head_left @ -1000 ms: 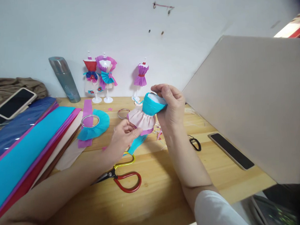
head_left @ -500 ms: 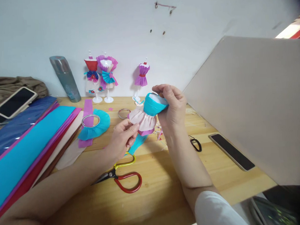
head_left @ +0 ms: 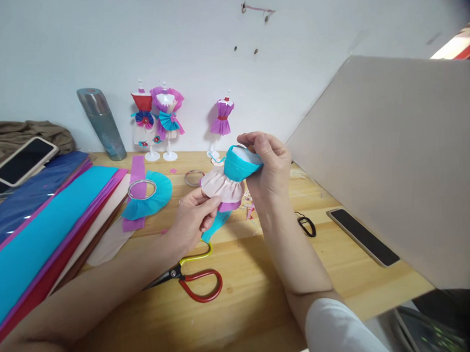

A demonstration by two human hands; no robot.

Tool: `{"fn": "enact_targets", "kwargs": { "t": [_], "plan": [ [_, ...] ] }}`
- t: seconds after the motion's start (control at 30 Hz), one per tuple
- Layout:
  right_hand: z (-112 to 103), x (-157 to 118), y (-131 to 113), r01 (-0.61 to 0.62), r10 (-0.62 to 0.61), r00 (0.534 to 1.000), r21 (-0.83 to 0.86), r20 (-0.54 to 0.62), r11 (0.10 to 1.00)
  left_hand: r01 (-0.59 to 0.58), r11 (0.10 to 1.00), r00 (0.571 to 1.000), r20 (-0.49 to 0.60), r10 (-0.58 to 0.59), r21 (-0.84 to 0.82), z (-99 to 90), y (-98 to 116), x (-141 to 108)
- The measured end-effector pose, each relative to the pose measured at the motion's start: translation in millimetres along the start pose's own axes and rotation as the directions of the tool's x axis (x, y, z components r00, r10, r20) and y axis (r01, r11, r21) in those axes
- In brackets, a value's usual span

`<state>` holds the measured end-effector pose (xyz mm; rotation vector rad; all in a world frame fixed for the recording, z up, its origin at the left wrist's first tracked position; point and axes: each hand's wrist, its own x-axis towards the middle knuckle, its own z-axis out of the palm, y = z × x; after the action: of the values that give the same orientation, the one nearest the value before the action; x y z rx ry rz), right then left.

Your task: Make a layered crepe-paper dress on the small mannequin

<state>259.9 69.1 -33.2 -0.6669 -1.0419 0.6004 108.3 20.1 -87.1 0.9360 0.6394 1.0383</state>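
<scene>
Fingers (head_left: 210, 204) of the person's left hand (head_left: 190, 222) pinch the hem of a small dress (head_left: 237, 168), which is held up above the middle of the desk (head_left: 260, 304), tilted rather than upright. The right hand (head_left: 273, 166) grips it from the other side, its fingers closed about the edge of the turquoise bodice. A pale pink gathered skirt (head_left: 221, 186) flares out below that, with a purple layer (head_left: 230, 205) peeping from under it, and something white shows inside the bodice's top.

Just under the left hand I see scissors (head_left: 177, 272) lying on the wood, one handle yellow and one red, and beside them a turquoise strip (head_left: 217, 225) runs beneath the dress. Over to the person's left, a silvery ring (head_left: 129, 190) rests on a ruffled turquoise piece (head_left: 162, 194), which lies across a purple strip (head_left: 137, 167). Farther left, long coloured sheets (head_left: 61, 222) are fanned out near a pale-edged phone (head_left: 25, 160).

Along the wall stand three little white mannequins dressed in paper-like outfits: a red-topped one (head_left: 142, 103) next to a purple-and-turquoise one (head_left: 169, 119), and a purple one (head_left: 222, 118) well apart. A bottle (head_left: 102, 124) leans at their left. On the right, a black band (head_left: 312, 227) lies near a second phone (head_left: 363, 238).
</scene>
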Motion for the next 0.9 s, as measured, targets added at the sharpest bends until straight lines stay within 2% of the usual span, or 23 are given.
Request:
{"fn": "enact_targets", "kwargs": {
  "t": [0.17,0.4,0.57,0.77,0.9],
  "plan": [
    [-2.5,-0.4,1.0,0.002,-0.001,0.999,-0.03,0.036,1.0,0.045,0.999,0.999,-0.021,-0.046,-0.018,-0.2,0.2,0.2],
    [-1.3,0.1,-0.5,-0.011,0.011,1.0,-0.034,0.007,0.999,0.11,0.991,0.993,-0.03,-0.112,-0.075,-1.9,-1.4,1.0],
    [2.3,-1.2,-3.2,-0.005,0.006,1.0,0.048,-0.02,0.999,0.091,0.994,0.995,-0.026,-0.093,-0.062,-1.1,-2.4,0.9],
    [3.6,-1.6,-5.3,-0.017,0.018,0.999,0.038,-0.028,0.999,0.027,0.998,0.998,-0.051,-0.029,-0.053,-2.2,6.7,3.1],
    [3.8,0.0,-4.9,-0.021,0.022,0.999,0.034,-0.029,0.999,0.015,0.999,0.999,-0.03,-0.016,-0.039,-6.2,12.0,6.5]
  ]
}}
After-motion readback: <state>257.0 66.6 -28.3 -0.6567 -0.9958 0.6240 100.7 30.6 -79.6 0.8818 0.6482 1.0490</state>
